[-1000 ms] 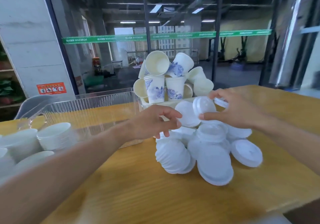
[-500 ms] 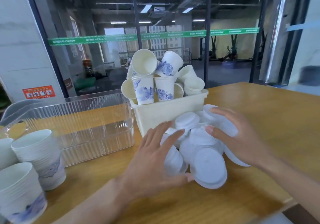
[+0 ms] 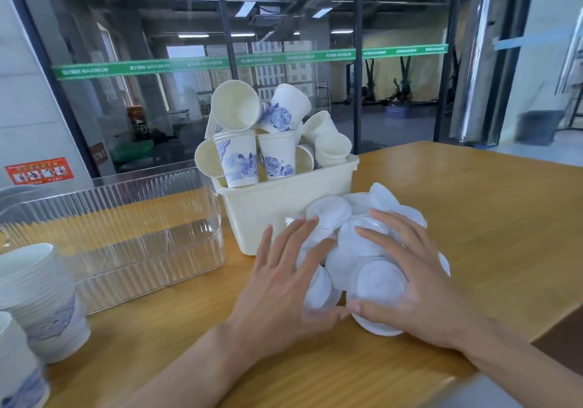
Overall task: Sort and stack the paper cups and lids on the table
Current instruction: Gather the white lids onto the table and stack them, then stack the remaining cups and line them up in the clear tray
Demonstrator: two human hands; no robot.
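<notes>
While both hands lie spread with straight fingers, the left hand [image 3: 280, 284] and right hand [image 3: 419, 284] press the white lids [image 3: 353, 246] heaped on the tabletop [image 3: 473, 218] just before the cream bin [image 3: 284, 205]. Blue-flowered paper cups [image 3: 268, 142] fill that bin. Behind it, a green strip [image 3: 220, 62] on the glass reads "MAXIMUM" mirrored.

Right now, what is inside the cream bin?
The cream bin holds a jumble of paper cups, some upright, some tipped, rising above its rim. Several carry blue flower prints. Its opaque wall hides whatever lies lower inside, and the lid pile covers its front corner.
</notes>
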